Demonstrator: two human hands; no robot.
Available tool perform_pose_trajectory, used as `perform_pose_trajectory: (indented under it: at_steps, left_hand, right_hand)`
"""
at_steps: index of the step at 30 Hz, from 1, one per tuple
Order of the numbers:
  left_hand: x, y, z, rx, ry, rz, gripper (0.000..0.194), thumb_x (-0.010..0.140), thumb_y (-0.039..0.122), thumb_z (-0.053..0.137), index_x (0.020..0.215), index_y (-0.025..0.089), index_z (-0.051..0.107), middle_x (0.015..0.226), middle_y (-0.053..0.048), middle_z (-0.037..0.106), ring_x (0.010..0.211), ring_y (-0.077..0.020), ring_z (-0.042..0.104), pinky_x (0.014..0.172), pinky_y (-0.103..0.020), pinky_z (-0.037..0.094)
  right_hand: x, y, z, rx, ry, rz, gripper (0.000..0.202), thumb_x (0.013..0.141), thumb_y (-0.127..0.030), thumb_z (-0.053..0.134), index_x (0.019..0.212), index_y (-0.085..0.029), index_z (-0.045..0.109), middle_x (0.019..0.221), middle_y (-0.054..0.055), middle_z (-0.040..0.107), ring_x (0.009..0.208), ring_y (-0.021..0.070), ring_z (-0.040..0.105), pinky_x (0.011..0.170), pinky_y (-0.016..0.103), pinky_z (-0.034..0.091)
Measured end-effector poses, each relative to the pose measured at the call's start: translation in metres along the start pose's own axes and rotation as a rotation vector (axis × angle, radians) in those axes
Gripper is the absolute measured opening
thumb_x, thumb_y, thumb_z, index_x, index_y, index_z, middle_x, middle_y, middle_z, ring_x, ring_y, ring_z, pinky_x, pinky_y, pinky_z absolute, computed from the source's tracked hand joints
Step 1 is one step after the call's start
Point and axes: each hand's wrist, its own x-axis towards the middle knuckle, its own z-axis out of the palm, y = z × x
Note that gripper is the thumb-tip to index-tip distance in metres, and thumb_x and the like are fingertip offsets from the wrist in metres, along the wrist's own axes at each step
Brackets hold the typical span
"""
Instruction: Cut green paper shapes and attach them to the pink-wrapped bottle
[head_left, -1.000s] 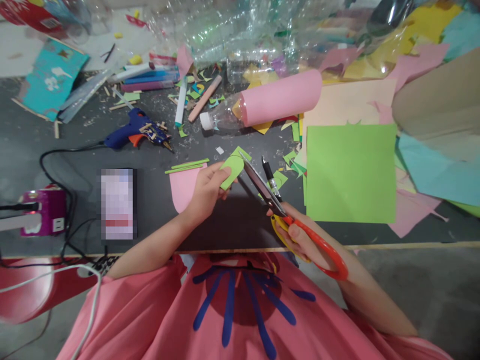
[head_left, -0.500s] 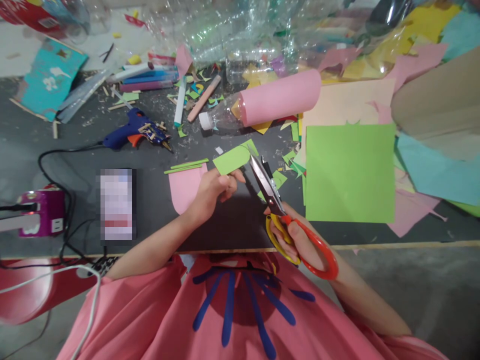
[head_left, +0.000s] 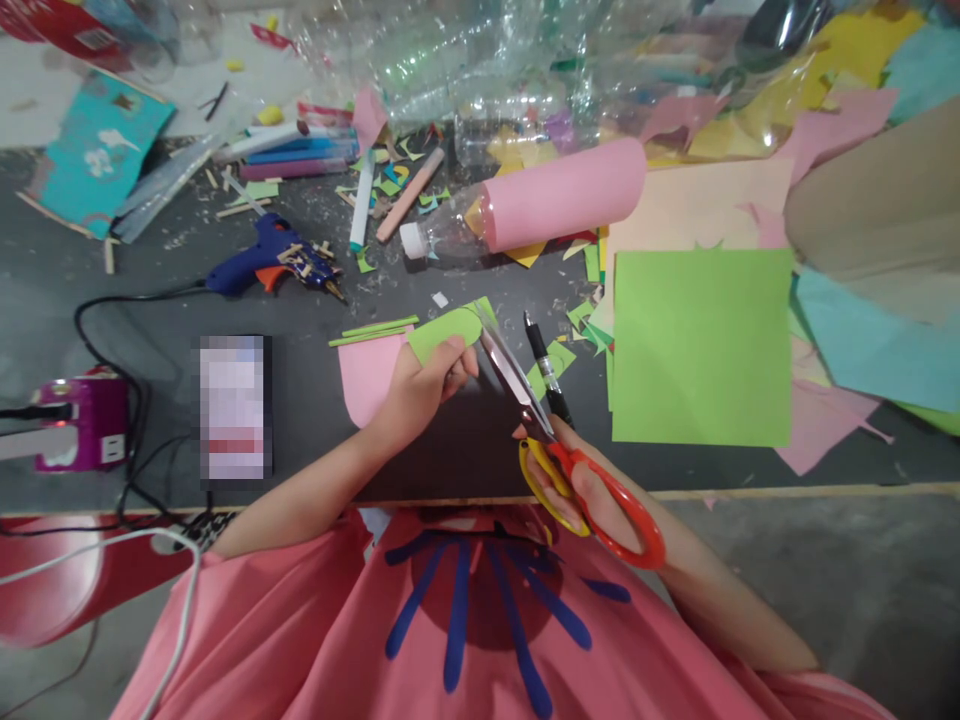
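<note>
Between the thumb and fingers of my left hand [head_left: 426, 388] is a small piece of green paper [head_left: 447, 330], its right end drawn with a curved line. The fingers of my right hand [head_left: 581, 490] are in the loops of a pair of scissors [head_left: 517, 375] with one red and one yellow handle. The scissors' tips are at the paper's right end. Beneath my left wrist lies a pink paper piece [head_left: 367, 375] with rounded lower corners, thin green strips [head_left: 379, 328] along its top. A black pen [head_left: 546, 365] rests just right of the blades.
A bottle wrapped in pink paper [head_left: 566, 195] lies beyond my hands. To the left are a blue glue gun [head_left: 274, 260] with its cord and a phone [head_left: 234, 408]. Green paper sheets [head_left: 701, 345] are stacked at right. Markers [head_left: 300, 150], scraps and clear plastic bottles [head_left: 420, 60] crowd the back.
Both hands have shifted slightly left, carrying the green paper and the scissors with them. The black pen now shows more fully beside the blades.
</note>
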Motion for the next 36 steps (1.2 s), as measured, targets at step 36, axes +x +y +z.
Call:
perform_pose_trajectory:
  at_steps: [36]
  left_hand:
    - [0.005, 0.001, -0.003, -0.031, -0.079, -0.025, 0.033, 0.077, 0.036, 0.049, 0.049, 0.018, 0.049, 0.034, 0.006, 0.033, 0.034, -0.0055, 0.028, 0.041, -0.022, 0.026]
  right_hand:
    - [0.005, 0.000, -0.009, -0.007, 0.001, 0.017, 0.062, 0.078, -0.074, 0.048, 0.118, -0.027, 0.044, 0.059, -0.010, 0.033, 0.036, 0.0029, 0.020, 0.029, 0.017, 0.023]
